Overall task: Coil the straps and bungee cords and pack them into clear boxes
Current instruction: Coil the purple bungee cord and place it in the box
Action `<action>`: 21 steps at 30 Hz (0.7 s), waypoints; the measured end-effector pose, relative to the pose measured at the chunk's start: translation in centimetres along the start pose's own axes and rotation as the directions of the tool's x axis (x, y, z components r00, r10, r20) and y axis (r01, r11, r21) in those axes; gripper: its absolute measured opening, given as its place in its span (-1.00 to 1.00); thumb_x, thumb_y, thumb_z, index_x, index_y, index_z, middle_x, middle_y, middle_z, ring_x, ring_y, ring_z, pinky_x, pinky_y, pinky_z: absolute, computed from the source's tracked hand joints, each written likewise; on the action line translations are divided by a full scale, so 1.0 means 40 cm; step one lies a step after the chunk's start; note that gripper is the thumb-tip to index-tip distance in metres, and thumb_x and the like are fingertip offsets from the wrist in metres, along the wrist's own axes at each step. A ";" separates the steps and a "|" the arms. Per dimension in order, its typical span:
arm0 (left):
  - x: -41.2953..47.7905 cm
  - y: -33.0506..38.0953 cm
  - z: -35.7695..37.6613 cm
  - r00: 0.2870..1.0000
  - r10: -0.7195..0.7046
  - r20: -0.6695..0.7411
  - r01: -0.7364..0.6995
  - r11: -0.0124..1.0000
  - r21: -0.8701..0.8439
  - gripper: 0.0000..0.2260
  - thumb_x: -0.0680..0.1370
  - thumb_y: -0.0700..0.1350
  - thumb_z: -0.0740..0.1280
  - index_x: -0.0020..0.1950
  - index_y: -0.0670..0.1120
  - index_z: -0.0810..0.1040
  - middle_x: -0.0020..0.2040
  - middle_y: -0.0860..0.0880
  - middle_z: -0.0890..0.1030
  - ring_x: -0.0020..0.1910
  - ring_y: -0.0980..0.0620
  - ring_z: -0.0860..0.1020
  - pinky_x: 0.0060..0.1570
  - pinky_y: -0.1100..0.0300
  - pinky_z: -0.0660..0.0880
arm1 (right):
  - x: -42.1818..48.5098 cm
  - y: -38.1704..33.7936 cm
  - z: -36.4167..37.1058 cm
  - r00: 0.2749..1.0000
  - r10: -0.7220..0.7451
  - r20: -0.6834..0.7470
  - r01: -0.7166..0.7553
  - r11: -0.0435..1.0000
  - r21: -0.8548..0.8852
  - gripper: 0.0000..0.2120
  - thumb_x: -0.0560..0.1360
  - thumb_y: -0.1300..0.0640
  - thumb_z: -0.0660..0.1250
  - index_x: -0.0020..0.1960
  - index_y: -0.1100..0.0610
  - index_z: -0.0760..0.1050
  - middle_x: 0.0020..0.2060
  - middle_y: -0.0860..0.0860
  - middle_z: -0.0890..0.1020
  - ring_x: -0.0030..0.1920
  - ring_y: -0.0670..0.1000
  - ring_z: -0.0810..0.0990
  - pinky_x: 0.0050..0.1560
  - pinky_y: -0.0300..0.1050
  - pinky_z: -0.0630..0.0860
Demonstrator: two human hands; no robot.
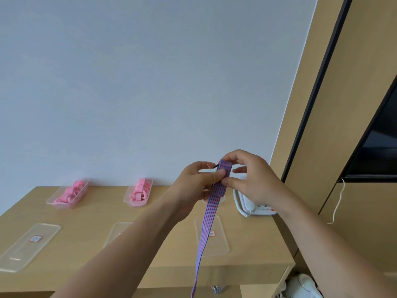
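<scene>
A: Above the wooden desk, holding up a blue-and-red striped strap, folded end uppermost.

B: Pinching its left edge with the left hand. Gripping with the right hand too, fingers curling over the fold, thumb pressing the front.

A: Dangling straight down now, passing the desk's front edge, running out at the bottom of the view.

B: Sitting back by the wall, left clear box and second clear box, both carrying pink straps. Lying nearer, flat clear lids. Peeking out behind the right hand, a white telephone.
</scene>
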State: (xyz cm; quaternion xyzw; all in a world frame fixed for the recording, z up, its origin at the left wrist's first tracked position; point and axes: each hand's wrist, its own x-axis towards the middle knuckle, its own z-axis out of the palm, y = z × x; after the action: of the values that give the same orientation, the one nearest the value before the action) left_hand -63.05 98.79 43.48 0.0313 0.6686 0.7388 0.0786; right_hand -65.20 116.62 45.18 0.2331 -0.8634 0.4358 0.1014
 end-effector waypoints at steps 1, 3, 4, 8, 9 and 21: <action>0.000 -0.004 -0.002 1.000 -0.011 0.025 0.011 1.000 0.008 -0.58 0.52 -0.01 0.50 0.27 -0.18 0.53 0.00 -0.24 0.72 -0.05 -0.16 0.67 0.31 -0.40 0.45 | -0.001 -0.002 0.000 1.000 -0.004 -0.011 0.004 1.000 0.003 -0.63 0.37 0.26 0.56 0.05 -0.07 0.54 -0.02 -0.18 0.67 0.09 -0.24 0.58 0.18 -0.12 0.53; -0.003 -0.011 0.003 0.997 -0.031 0.066 0.028 0.998 0.055 -0.64 0.58 0.10 0.44 0.18 -0.17 0.59 -0.02 -0.14 0.71 -0.02 -0.11 0.68 0.34 -0.27 0.49 | -0.003 -0.005 0.002 0.999 -0.009 -0.041 0.009 1.000 0.007 -0.61 0.37 0.29 0.55 0.03 -0.08 0.52 -0.06 -0.19 0.68 0.04 -0.25 0.59 0.16 -0.14 0.53; -0.003 -0.015 0.007 0.996 -0.046 0.070 0.042 0.997 0.060 -0.63 0.62 0.13 0.38 0.17 -0.17 0.60 -0.01 -0.12 0.71 -0.01 -0.10 0.69 0.32 -0.21 0.51 | -0.003 -0.004 0.001 0.998 -0.016 -0.066 0.017 1.000 0.009 -0.61 0.37 0.30 0.55 0.03 -0.07 0.53 -0.06 -0.19 0.68 0.04 -0.24 0.60 0.15 -0.13 0.53; -0.003 -0.034 0.024 0.996 -0.088 0.012 0.088 0.995 -0.039 -0.58 0.69 0.11 0.24 0.25 -0.22 0.61 0.13 -0.22 0.71 -0.01 -0.13 0.70 0.20 -0.08 0.60 | -0.002 0.001 0.004 0.982 -0.061 -0.180 0.059 0.998 -0.015 -0.62 0.37 0.29 0.54 0.07 -0.04 0.54 -0.03 -0.16 0.68 0.07 -0.10 0.62 0.09 -0.04 0.56; -0.003 -0.039 0.027 0.995 -0.101 -0.001 0.101 0.993 -0.069 -0.60 0.70 0.09 0.23 0.23 -0.22 0.62 0.14 -0.24 0.70 -0.02 -0.14 0.70 0.15 -0.06 0.62 | -0.002 0.003 0.007 0.976 -0.069 -0.205 0.064 0.997 -0.031 -0.62 0.37 0.28 0.54 0.07 -0.05 0.54 -0.03 -0.15 0.68 0.06 -0.07 0.61 0.08 -0.04 0.56; 0.001 -0.018 0.022 0.971 -0.233 -0.060 0.220 0.962 -0.163 -0.52 0.65 0.21 0.24 0.03 -0.20 0.67 -0.12 -0.15 0.72 -0.17 -0.16 0.69 0.12 -0.15 0.61 | -0.047 0.042 0.091 0.786 -0.467 -0.406 0.353 0.877 -0.326 -0.75 0.32 0.27 0.58 -0.01 0.15 0.69 -0.08 -0.05 0.71 -0.03 0.01 0.63 0.04 -0.19 0.54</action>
State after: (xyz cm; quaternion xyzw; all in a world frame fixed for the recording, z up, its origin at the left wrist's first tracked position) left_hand -62.90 99.72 42.86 -0.0808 0.6110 0.7752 0.1384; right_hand -64.27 115.14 41.10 0.2891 -0.7848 0.3422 0.4281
